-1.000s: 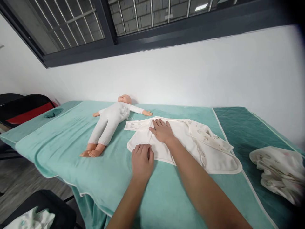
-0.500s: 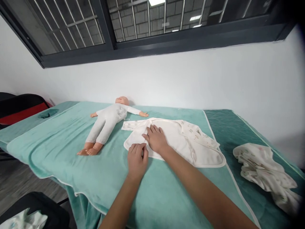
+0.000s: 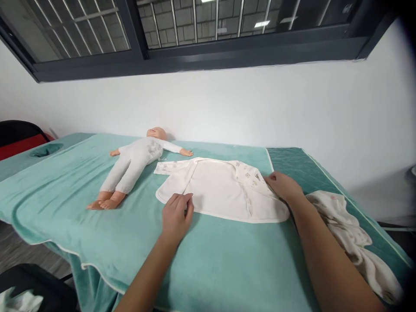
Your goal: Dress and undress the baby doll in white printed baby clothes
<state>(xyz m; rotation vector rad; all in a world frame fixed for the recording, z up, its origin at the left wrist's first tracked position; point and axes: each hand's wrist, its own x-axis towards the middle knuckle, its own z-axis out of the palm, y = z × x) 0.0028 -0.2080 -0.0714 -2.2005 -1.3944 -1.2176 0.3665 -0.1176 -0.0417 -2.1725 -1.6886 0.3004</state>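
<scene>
A small white garment (image 3: pixel 217 186) with printed sleeves lies spread open on the green cover (image 3: pixel 227 255). My left hand (image 3: pixel 177 212) rests at its lower left edge, fingers curled together; what they hold, if anything, is hidden. At the garment's right sleeve is my right hand (image 3: pixel 284 186), its fingers pressed together on the sleeve's edge. A doll (image 3: pixel 138 156) in a white suit lies on its back to the left of the garment, arms spread and feet towards the lower left.
Crumpled white cloth (image 3: pixel 347 234) lies on the darker green cover (image 3: pixel 292 160) at the right. Behind the table are a white wall (image 3: pixel 208 108) and a barred window. A black chair (image 3: pixel 35 286) with cloth on it stands at the lower left.
My right hand has moved right, from the middle of the garment to its right sleeve. My left hand stays at the lower left edge. The view has shifted slightly right.
</scene>
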